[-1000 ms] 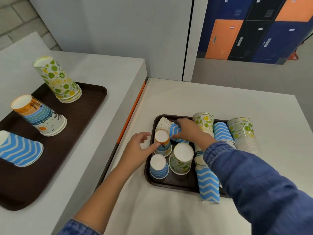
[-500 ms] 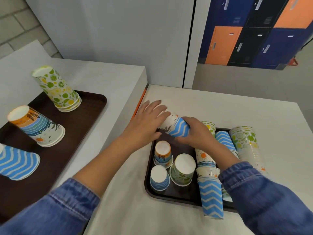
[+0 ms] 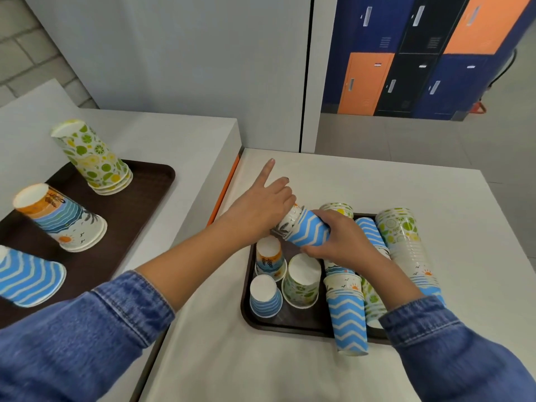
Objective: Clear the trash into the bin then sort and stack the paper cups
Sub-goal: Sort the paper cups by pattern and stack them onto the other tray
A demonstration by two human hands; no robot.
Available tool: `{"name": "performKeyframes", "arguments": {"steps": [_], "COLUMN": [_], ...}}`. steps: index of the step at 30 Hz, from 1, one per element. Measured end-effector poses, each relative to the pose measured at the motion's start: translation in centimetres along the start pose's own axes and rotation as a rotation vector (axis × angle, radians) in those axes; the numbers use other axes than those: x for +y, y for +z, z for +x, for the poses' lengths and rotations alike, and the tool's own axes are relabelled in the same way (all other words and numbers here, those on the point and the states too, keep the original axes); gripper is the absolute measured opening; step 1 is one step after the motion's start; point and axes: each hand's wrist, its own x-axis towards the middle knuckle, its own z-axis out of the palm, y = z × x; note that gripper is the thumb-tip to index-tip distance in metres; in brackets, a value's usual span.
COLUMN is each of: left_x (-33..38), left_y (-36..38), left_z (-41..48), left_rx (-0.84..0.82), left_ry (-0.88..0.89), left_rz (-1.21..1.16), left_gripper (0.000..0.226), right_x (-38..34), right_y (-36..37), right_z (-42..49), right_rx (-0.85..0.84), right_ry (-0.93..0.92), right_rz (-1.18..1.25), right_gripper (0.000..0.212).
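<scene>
Over the far left corner of the right brown tray (image 3: 290, 324), both hands hold a lying nested cup stack (image 3: 304, 230). My right hand (image 3: 342, 242) wraps its blue zigzag end. My left hand (image 3: 261, 207) grips the white beach-print end, index finger pointing away. Three single cups stand upside down on the tray: an orange beach cup (image 3: 268, 256), a green citrus cup (image 3: 301, 281) and a blue striped cup (image 3: 265, 297). Long mixed stacks lie on the tray's right side: one with a blue zigzag end (image 3: 348, 323), another with a citrus end (image 3: 401, 239).
On the higher counter to the left, a second brown tray (image 3: 136, 192) carries sorted upside-down stacks: citrus cups (image 3: 92, 158), beach cups (image 3: 58, 219) and blue zigzag cups (image 3: 26, 277). An orange strip (image 3: 224, 187) marks the step between counters. Lockers stand beyond the floor at back right.
My right hand lifted the lying stack off the tray's far left corner. My left hand left the orange cup, reached over and closed on the stack's white end.
</scene>
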Motion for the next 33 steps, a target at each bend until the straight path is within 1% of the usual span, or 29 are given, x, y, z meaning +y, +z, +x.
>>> {"name": "performKeyframes", "arguments": {"steps": [2, 5, 7, 12, 14, 16, 18, 19, 21, 23, 26, 29, 33], "left_x": [-0.4, -1.1, -1.7, -1.0, 0.0, 1.1, 2.3, 2.8, 3.7, 4.3, 4.9, 5.2, 4.8], "left_y": [-0.2, -0.3, 0.3, 2.2, 2.9, 3.6, 4.2, 4.5, 5.2, 5.6, 6.5, 6.7, 6.7], "left_z": [-0.4, -1.3, -2.3, -4.7, -5.1, -5.3, -5.4, -5.4, -5.0, -4.6, -3.8, -3.2, -2.8], "left_rx": [0.022, 0.012, 0.050, 0.065, 0.090, 0.099, 0.116, 0.125, 0.153, 0.187, 0.225, 0.260, 0.381], "left_ry": [-0.014, -0.069, -0.131, -0.428, -0.542, -0.682, -0.810, -0.863, -0.926, -0.955, -0.992, -1.010, -1.043], "left_rz": [-0.020, -0.090, -0.160, -0.533, -0.655, -0.907, -1.269, -1.433, -1.635, -1.728, -1.796, -1.798, -1.792], "left_gripper": [0.056, 0.068, 0.070, 0.069, 0.064, 0.055, 0.047, 0.046, 0.046, 0.048, 0.052, 0.052, 0.054], "right_x": [0.1, 0.4, 0.7, 1.0, 0.8, 0.6, 0.4, 0.3, 0.1, -0.1, -0.3, -0.4, -0.4], "right_y": [-0.2, -0.3, -0.5, -0.6, -0.5, -0.5, -0.5, -0.5, -0.5, -0.8, -1.2, -1.6, -1.9], "right_z": [-0.5, -1.4, -2.0, -2.9, -3.2, -3.4, -3.6, -3.6, -3.6, -3.7, -3.6, -3.6, -3.8], "right_rx": [0.010, 0.031, 0.047, 0.063, 0.055, 0.036, 0.004, -0.011, -0.021, -0.002, -0.009, -0.038, -0.033], "right_ry": [-0.004, 0.018, 0.026, 0.057, 0.059, 0.061, 0.076, 0.087, 0.120, 0.169, 0.195, 0.220, 0.224], "right_rz": [0.051, 0.092, 0.114, 0.154, 0.140, 0.130, 0.127, 0.126, 0.131, 0.152, 0.163, 0.214, 0.283], "right_gripper": [0.063, 0.063, 0.064, 0.064, 0.065, 0.059, 0.053, 0.053, 0.062, 0.071, 0.064, 0.064, 0.058]}}
